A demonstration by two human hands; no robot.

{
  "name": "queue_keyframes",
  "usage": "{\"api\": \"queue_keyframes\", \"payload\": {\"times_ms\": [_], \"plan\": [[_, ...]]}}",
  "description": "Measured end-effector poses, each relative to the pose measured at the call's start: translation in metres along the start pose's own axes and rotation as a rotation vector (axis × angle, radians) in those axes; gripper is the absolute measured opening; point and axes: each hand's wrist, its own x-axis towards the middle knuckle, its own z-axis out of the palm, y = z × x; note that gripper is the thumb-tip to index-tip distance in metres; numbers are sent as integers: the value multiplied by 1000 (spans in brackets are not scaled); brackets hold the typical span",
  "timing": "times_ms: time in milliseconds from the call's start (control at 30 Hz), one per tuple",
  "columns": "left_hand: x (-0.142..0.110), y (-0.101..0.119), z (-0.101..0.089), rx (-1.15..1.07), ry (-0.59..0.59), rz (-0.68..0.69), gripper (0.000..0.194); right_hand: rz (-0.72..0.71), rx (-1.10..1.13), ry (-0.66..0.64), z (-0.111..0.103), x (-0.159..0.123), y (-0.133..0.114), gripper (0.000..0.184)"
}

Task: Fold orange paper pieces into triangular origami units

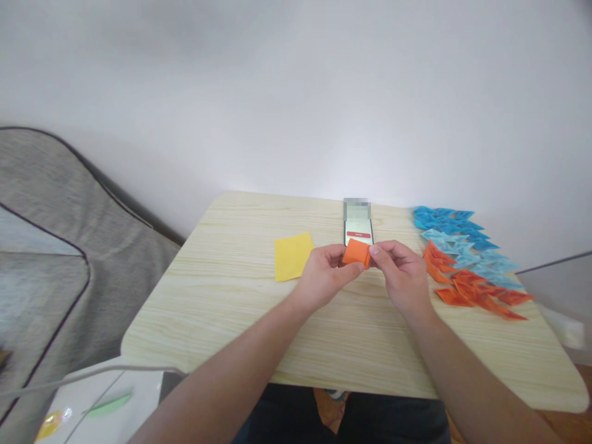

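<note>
A small folded piece of orange paper [356,252] is held up between both hands above the middle of the table. My left hand [326,272] pinches its left and lower side, thumb along the near edge. At its right edge, my right hand [403,269] grips the paper between thumb and fingers. Just behind the paper lies a phone [358,228] with a lit screen, its lower end partly covered. A yellow paper sheet [292,258] lies flat to the left, one corner hidden by my left hand.
Along the table's right side lie folded paper pieces: dark blue [444,219], light blue [467,251] and orange [481,291]. The wooden table [222,296] meets a white wall [296,111]. A grey sofa [106,246] stands left, and a cable [102,371] crosses a white surface below.
</note>
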Motion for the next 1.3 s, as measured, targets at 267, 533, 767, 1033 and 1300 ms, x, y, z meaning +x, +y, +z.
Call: {"api": "queue_keyframes", "payload": {"times_ms": [267, 533, 767, 1033, 1300], "plan": [[2, 0, -1, 1, 49, 1, 14, 109, 68, -111, 1, 0, 0, 21], [4, -3, -2, -63, 33, 16, 22, 143, 70, -179, 0, 0, 2, 19], [3, -4, -1, -56, 31, 33, 33, 128, 34, -158, 0, 0, 2, 23], [3, -5, -1, -4, 50, 59, 31, 85, -10, -175, 1, -1, -3, 17], [3, -6, -5, 51, 168, 147, 30, 50, -10, -166, -3, 0, -5, 15]]}}
